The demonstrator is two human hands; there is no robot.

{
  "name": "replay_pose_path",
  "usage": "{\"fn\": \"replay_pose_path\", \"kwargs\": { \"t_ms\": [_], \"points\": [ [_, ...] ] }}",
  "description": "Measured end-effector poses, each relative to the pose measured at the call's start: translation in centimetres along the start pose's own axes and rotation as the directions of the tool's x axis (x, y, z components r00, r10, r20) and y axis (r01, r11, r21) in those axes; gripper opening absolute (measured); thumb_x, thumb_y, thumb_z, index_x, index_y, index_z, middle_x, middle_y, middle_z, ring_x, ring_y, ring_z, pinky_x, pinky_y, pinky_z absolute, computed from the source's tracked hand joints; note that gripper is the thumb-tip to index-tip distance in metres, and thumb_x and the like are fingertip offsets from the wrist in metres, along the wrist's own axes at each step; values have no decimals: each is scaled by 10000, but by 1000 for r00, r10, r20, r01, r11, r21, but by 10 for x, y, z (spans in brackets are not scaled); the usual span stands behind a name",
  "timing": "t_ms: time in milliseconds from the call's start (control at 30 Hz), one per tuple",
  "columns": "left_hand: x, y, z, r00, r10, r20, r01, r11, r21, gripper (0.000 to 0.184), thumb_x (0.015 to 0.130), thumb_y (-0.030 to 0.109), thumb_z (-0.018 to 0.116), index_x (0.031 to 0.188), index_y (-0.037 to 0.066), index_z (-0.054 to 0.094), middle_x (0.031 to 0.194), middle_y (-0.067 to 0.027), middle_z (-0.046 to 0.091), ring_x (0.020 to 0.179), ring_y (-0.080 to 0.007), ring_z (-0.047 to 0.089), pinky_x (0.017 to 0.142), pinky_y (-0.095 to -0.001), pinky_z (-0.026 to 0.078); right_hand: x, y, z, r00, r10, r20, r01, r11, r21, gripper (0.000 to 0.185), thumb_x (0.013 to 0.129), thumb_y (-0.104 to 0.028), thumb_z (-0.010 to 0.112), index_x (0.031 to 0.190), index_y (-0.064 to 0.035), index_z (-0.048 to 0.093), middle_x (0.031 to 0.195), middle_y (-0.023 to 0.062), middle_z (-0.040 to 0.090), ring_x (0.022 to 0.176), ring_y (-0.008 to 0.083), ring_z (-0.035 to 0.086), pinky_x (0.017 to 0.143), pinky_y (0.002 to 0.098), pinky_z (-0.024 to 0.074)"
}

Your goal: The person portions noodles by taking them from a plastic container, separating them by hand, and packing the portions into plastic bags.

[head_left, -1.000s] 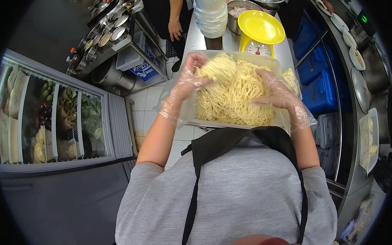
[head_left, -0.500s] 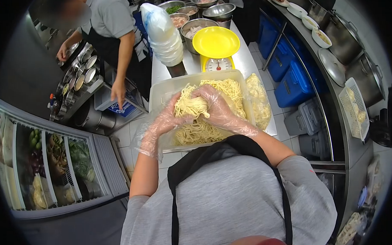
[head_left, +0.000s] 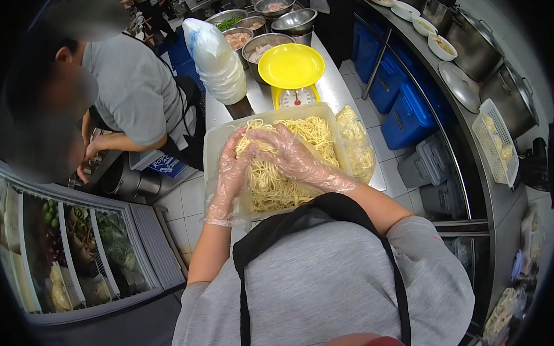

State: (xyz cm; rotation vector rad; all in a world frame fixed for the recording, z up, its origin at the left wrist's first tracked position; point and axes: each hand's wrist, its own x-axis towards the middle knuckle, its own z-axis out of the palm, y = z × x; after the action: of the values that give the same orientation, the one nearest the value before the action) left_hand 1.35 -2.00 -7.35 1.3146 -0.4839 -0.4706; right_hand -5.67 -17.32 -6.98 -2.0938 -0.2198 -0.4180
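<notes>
Both my hands wear clear plastic gloves and are over a pale plastic tub (head_left: pixel 210 154) of yellow noodles (head_left: pixel 277 188). My left hand (head_left: pixel 232 159) is curled around the left side of a clump of noodles (head_left: pixel 257 137). From the right, my right hand (head_left: pixel 288 151) closes over the same clump, its fingers covering much of it. Loose strands hang down below toward the noodles in the tub. Behind the tub stands a yellow scale with a round dial (head_left: pixel 297 98) and a yellow pan (head_left: pixel 291 66).
A tall stack of wrapped plastic bowls (head_left: pixel 215 65) stands behind the tub, near steel bowls of food (head_left: pixel 266 48). A bag of noodles (head_left: pixel 356 146) lies at the tub's right. On the left, a co-worker (head_left: pixel 127 87) leans over beside a glass-topped fridge (head_left: pixel 72 253). Blue bins (head_left: pixel 409 119) are at right.
My hands have drawn closer around the clump, covering more of it, with strands now hanging below. The co-worker at left has bent down nearer. The whole view has shifted slightly.
</notes>
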Motion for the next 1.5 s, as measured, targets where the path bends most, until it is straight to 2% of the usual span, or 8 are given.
{"fn": "replay_pose_path", "kwargs": {
  "t_ms": [300, 433, 633, 1067, 1200, 1300, 1400, 1500],
  "points": [
    [-10, 45, -3, 948, -258, 184, -92, 332, 939, 810, 769, 480, 665, 1387, 77, 331, 1346, -271, 364, 1208, -379, 429, 989, -435, 378, -20, -6, -57, 957, 157, 245, -27, 887, -462, 797, 706, -395, 740, 1346, -89, 378, 1301, 232, 441, 1201, 354, 444, 1017, 424, 347],
    [5, 1, -21, 950, -300, 83, 16, 315, 949, 899, 734, 467, 711, 1412, 80, 266, 1364, -240, 374, 1242, -344, 411, 1014, -426, 361, -27, 12, -58, 826, 410, 387, -248, 880, -404, 929, 647, -394, 783, 1388, -98, 306, 1362, 263, 361, 1266, 382, 369, 1038, 426, 330],
    [32, -45, -39, 901, -391, 185, 281, 854, 437, 852, 716, 221, 785, 1396, 71, 293, 1282, -114, 501, 1150, -212, 488, 1005, -355, 373, -38, 33, 1, 949, 237, 208, -136, 903, -408, 810, 679, -209, 759, 1366, -130, 335, 1260, 294, 437, 1196, 407, 436, 1001, 421, 374],
    [-22, 27, -34, 987, -153, -54, 74, 129, 989, 788, 712, 472, 707, 1323, 68, 418, 1296, -204, 464, 1127, -331, 515, 929, -426, 426, -39, 26, -59, 888, 408, 213, -339, 893, -297, 707, 717, -263, 748, 1302, -53, 409, 1270, 201, 477, 1205, 321, 447, 1002, 391, 381],
    [-36, -9, 6, 902, -243, 356, -389, -100, 916, 829, 730, 509, 672, 1332, 24, 374, 1371, -235, 351, 1171, -371, 463, 975, -415, 396, -37, 14, -18, 893, 206, 399, -71, 942, -329, 885, 646, -189, 792, 1360, -19, 298, 1239, 256, 465, 1161, 384, 465, 989, 421, 378],
    [-26, 1, 44, 931, -346, 116, -194, -200, 960, 849, 709, 468, 699, 1299, -40, 362, 1343, -242, 356, 1129, -383, 478, 947, -400, 419, -22, 5, -7, 816, 422, 396, -309, 896, -318, 846, 651, -60, 730, 1383, -67, 306, 1343, 249, 386, 1214, 353, 440, 1009, 399, 367],
    [-9, -21, 23, 977, -132, 164, -157, 61, 986, 813, 660, 361, 748, 1238, -80, 386, 1251, -230, 414, 1070, -376, 502, 909, -398, 443, -27, 23, -13, 937, 241, 253, -321, 879, 352, 749, 684, -41, 672, 1364, -93, 364, 1363, 227, 386, 1218, 340, 441, 1016, 376, 359],
    [-4, -23, 8, 985, 7, 171, -168, 235, 957, 713, 600, 216, 780, 1203, 12, 458, 1127, -184, 471, 1006, -362, 523, 879, -407, 457, -18, 24, -24, 979, 101, 176, -111, 993, 48, 672, 715, -74, 662, 1336, -66, 405, 1312, 196, 462, 1202, 319, 462, 1013, 362, 359]
  ]
}}
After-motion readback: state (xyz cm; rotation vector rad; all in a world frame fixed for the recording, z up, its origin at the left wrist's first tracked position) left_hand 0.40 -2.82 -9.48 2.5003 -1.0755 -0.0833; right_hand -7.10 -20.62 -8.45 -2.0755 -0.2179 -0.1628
